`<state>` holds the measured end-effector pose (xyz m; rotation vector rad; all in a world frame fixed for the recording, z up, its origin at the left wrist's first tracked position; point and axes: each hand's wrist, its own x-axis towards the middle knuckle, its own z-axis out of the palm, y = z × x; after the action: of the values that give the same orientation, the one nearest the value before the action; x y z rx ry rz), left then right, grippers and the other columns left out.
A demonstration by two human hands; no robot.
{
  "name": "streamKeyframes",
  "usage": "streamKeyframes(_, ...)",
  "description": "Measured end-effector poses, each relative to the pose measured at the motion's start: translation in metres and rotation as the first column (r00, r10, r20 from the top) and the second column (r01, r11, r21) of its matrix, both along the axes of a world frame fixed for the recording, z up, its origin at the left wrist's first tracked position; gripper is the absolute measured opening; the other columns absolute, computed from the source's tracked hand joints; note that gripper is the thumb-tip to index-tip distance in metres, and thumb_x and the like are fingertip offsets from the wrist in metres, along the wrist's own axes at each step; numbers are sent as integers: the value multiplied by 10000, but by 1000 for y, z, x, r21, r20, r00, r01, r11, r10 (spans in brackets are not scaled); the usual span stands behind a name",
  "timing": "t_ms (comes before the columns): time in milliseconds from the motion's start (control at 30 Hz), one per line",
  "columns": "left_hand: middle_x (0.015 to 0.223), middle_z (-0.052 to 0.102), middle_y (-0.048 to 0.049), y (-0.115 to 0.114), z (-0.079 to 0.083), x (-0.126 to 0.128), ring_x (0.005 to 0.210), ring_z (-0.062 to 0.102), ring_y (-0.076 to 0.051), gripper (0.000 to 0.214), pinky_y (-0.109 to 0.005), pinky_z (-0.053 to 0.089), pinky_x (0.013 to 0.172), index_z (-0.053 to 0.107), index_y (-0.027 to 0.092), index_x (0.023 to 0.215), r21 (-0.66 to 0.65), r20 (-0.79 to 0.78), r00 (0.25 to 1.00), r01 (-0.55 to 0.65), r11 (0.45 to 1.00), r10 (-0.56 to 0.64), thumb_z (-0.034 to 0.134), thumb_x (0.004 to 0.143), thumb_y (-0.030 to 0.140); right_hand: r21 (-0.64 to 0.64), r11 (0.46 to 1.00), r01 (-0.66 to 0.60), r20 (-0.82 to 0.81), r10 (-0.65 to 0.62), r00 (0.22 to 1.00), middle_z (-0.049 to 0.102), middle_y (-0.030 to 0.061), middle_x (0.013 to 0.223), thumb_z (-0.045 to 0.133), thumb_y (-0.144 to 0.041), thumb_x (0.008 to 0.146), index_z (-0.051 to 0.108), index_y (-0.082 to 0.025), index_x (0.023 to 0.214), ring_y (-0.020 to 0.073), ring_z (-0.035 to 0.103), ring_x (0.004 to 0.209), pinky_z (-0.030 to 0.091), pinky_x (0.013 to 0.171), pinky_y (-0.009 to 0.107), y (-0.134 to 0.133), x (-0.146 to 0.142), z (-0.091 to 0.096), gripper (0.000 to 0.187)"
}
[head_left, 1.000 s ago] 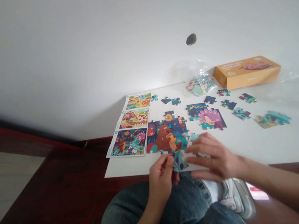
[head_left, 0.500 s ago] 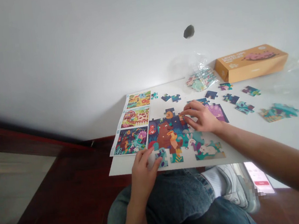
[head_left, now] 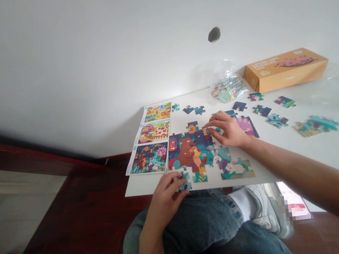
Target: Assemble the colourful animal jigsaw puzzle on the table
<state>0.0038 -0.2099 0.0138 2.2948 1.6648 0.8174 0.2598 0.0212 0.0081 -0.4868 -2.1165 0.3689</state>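
Note:
A partly joined jigsaw puzzle (head_left: 187,151) with a brown bear lies on the white table. At the table's front edge, my left hand (head_left: 168,193) has its fingers and thumb closed about a teal puzzle piece (head_left: 185,181), which lies just below the joined part. My right hand (head_left: 225,130) is over the puzzle's right side, fingers curved and apart, tips at its upper right edge. It partly covers the pieces beneath. A joined rabbit section (head_left: 236,169) lies at lower right, and a purple creature section (head_left: 245,126) shows beyond my right hand.
A picture sheet (head_left: 151,158) lies left of the puzzle. Several loose pieces (head_left: 262,110) are scattered behind and to the right. A clear bag of pieces (head_left: 229,88) and an orange box (head_left: 286,71) stand by the wall. A phone (head_left: 292,198) is below the table edge.
My left hand has shifted slightly right and down, its fingers now around the teal piece by the edge. My right hand has stayed nearly in place.

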Motion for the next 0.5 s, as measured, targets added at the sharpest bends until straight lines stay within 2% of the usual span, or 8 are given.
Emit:
streamKeyframes(200, 1160, 662, -111, 0, -1, -3, 1104, 626, -230, 191, -387, 580, 914, 706, 228, 1058, 23, 1, 998, 65, 998, -65, 681, 886, 149, -1, 1000, 13, -3, -13, 1000, 654, 81, 926, 591, -190, 886, 727, -223, 1021, 247, 587, 877, 514, 782, 432, 2, 0, -2, 195)
streamKeyframes(333, 1164, 673, -107, 0, 0, -3, 1107, 621, -233, 248, -423, 567, 951, 698, 233, 1111, 4, -33, 996, 88, 996, -87, 677, 885, 133, -5, 1000, 11, -1, -11, 1000, 657, 80, 917, 591, -182, 884, 725, -223, 1017, 245, 586, 864, 512, 773, 430, 3, -1, -2, 193)
streamKeyframes(500, 1158, 692, -96, -1, -2, -6, 1150, 605, -234, 293, -440, 552, 997, 685, 223, 1132, 42, -40, 994, 108, 993, -106, 680, 871, 91, -20, 1000, 20, -9, -20, 1000, 661, 81, 890, 579, -165, 885, 726, -214, 985, 241, 590, 847, 509, 761, 423, 2, -1, 1, 184)
